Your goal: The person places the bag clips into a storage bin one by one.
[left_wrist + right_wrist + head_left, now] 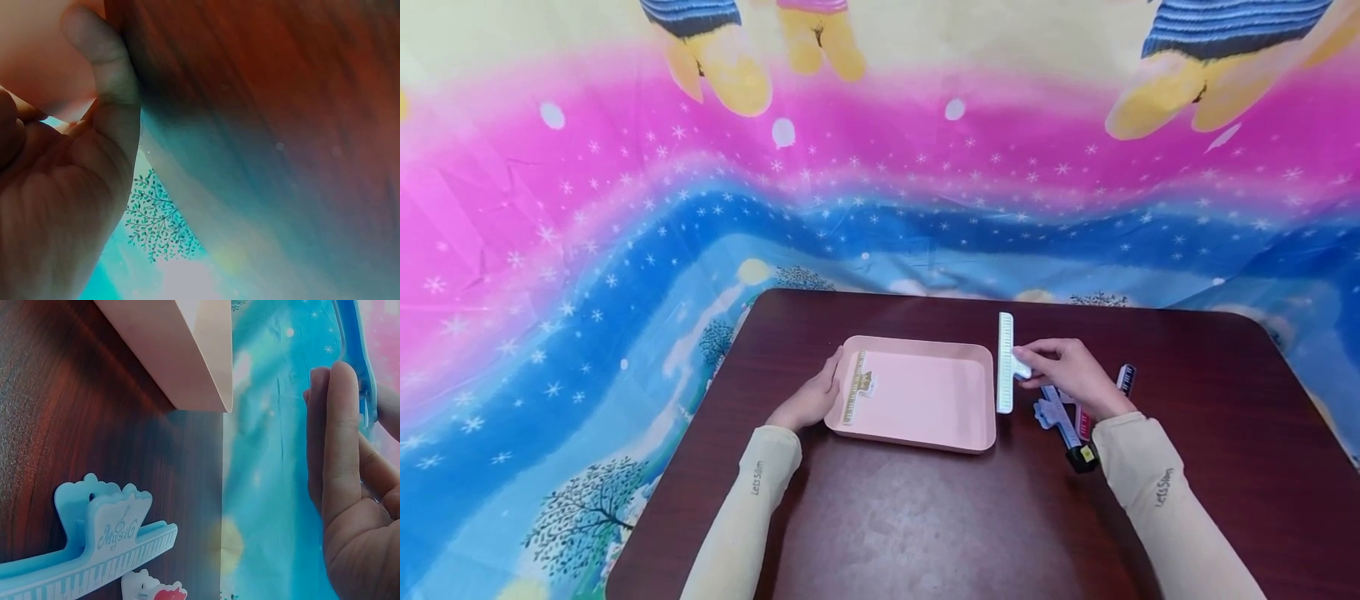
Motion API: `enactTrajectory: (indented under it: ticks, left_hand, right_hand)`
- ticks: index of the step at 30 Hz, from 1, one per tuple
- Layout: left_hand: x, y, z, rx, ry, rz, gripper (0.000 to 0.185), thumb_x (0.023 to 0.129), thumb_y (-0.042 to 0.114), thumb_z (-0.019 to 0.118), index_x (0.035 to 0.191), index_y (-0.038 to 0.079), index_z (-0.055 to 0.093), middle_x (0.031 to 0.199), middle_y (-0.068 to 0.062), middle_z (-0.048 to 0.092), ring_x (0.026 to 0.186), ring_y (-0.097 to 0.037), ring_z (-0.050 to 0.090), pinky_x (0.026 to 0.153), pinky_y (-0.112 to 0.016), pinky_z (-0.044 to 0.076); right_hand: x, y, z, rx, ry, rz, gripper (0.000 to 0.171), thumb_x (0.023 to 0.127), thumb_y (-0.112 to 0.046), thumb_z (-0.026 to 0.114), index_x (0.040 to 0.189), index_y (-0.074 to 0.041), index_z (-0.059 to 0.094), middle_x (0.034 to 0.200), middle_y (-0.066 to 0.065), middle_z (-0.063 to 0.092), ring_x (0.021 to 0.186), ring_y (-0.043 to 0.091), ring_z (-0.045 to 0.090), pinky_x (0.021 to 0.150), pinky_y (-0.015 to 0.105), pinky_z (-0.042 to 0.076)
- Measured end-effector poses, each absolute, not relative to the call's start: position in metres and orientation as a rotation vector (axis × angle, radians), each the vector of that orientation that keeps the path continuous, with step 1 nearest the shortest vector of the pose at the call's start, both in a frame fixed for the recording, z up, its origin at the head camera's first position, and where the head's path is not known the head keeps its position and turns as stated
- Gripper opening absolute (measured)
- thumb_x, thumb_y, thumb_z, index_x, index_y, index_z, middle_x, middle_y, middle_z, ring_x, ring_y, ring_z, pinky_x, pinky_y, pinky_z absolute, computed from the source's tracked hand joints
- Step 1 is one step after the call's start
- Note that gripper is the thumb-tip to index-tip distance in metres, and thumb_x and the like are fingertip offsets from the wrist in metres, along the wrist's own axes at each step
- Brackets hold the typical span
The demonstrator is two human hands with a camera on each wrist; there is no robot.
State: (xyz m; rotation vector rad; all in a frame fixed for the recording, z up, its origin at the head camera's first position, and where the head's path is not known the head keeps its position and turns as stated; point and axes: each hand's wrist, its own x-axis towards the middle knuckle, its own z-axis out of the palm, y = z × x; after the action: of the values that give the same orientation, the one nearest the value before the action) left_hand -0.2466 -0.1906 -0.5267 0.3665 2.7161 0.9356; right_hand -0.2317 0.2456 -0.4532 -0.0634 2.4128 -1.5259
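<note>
The left hand (811, 396) holds the left side of a shallow pink tray (917, 443), its thumb (115, 75) against the tray's wall in the left wrist view. Inside the tray, near its left wall, lies a clip with a gold and white striped bar (855, 387). The right hand (1067, 371) pinches a pale long-barred clip (1005, 362) by its handle, beside the tray's right wall and above the table. That clip's face is turned away in the right wrist view, where its blue edge (359, 350) shows.
Below the right hand lie several clips: a light blue one with piano keys (119, 531), a red and white one (156, 589), and a black one with a yellow patch (1082, 457). The dark brown table (925, 525) stands against a printed cloth (880, 183).
</note>
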Motion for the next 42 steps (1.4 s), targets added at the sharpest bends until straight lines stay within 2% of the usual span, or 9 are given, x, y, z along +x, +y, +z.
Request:
enactTrajectory:
  ticks: [3, 7, 14, 19, 24, 32, 37, 42]
  left_hand:
    - [-0.247, -0.19, -0.528, 0.358, 2.718, 0.928, 0.063, 0.111, 0.013, 0.032, 0.167, 0.007, 0.006, 0.172, -0.021, 0.017, 0.155, -0.036, 0.03, 0.128, -0.05, 0.025]
    - [-0.247, -0.19, -0.527, 0.348, 2.715, 0.927, 0.063, 0.111, 0.014, 0.031, 0.167, 0.007, 0.005, 0.172, -0.02, 0.016, 0.155, -0.036, 0.029, 0.128, -0.05, 0.025]
    - [-0.248, -0.187, -0.527, 0.388, 2.699, 0.981, 0.064, 0.108, 0.01, 0.032, 0.166, 0.001, 0.006, 0.173, -0.019, 0.014, 0.157, -0.034, 0.024, 0.129, -0.049, 0.021]
    - [-0.248, -0.184, -0.527, 0.42, 2.722, 0.944, 0.064, 0.107, 0.007, 0.032, 0.164, -0.004, 0.007, 0.172, -0.022, 0.014, 0.157, -0.036, 0.022, 0.129, -0.051, 0.021]
    - [-0.249, -0.183, -0.527, 0.435, 2.74, 0.868, 0.064, 0.107, 0.007, 0.032, 0.164, -0.005, 0.004, 0.173, -0.021, 0.011, 0.158, -0.033, 0.019, 0.13, -0.047, 0.019]
    - [-0.248, -0.181, -0.527, 0.437, 2.788, 0.862, 0.064, 0.107, 0.006, 0.035, 0.163, -0.007, 0.008, 0.171, -0.022, 0.016, 0.157, -0.031, 0.025, 0.129, -0.046, 0.022]
    - [-0.248, -0.183, -0.529, 0.435, 2.807, 0.81, 0.065, 0.107, 0.007, 0.036, 0.164, -0.006, 0.007, 0.171, -0.022, 0.016, 0.157, -0.032, 0.025, 0.129, -0.046, 0.023]
    - [-0.248, -0.183, -0.529, 0.433, 2.814, 0.794, 0.064, 0.108, 0.007, 0.037, 0.164, -0.005, 0.008, 0.171, -0.023, 0.018, 0.156, -0.032, 0.027, 0.128, -0.047, 0.025]
  right_hand:
    - [-0.233, 0.244, -0.455, -0.063, 2.402, -1.525, 0.055, 0.104, -0.038, 0.062, 0.14, 0.003, 0.061, 0.121, 0.021, 0.067, 0.091, 0.022, 0.076, 0.092, 0.041, 0.062]
    - [-0.233, 0.243, -0.455, -0.061, 2.404, -1.515, 0.055, 0.104, -0.038, 0.062, 0.139, 0.003, 0.061, 0.119, 0.02, 0.067, 0.091, 0.021, 0.075, 0.091, 0.04, 0.062]
    - [-0.233, 0.243, -0.455, -0.045, 2.413, -1.485, 0.058, 0.103, -0.042, 0.063, 0.138, 0.004, 0.062, 0.113, 0.018, 0.07, 0.089, 0.018, 0.075, 0.092, 0.045, 0.062]
    - [-0.232, 0.242, -0.455, -0.057, 2.404, -1.495, 0.057, 0.103, -0.041, 0.063, 0.138, 0.004, 0.062, 0.113, 0.019, 0.07, 0.089, 0.018, 0.075, 0.091, 0.044, 0.062]
    - [-0.233, 0.238, -0.451, -0.086, 2.397, -1.505, 0.056, 0.103, -0.04, 0.064, 0.137, 0.005, 0.062, 0.114, 0.02, 0.07, 0.089, 0.018, 0.075, 0.09, 0.043, 0.063]
    - [-0.236, 0.226, -0.448, -0.091, 2.369, -1.561, 0.052, 0.102, -0.037, 0.065, 0.132, 0.005, 0.065, 0.118, 0.023, 0.067, 0.091, 0.026, 0.076, 0.088, 0.043, 0.063]
    - [-0.237, 0.218, -0.447, -0.08, 2.361, -1.553, 0.051, 0.102, -0.036, 0.067, 0.132, 0.005, 0.066, 0.114, 0.022, 0.07, 0.088, 0.021, 0.075, 0.086, 0.039, 0.064]
    - [-0.24, 0.212, -0.446, -0.072, 2.371, -1.534, 0.051, 0.101, -0.037, 0.067, 0.131, 0.004, 0.067, 0.112, 0.019, 0.072, 0.087, 0.02, 0.075, 0.089, 0.044, 0.063]
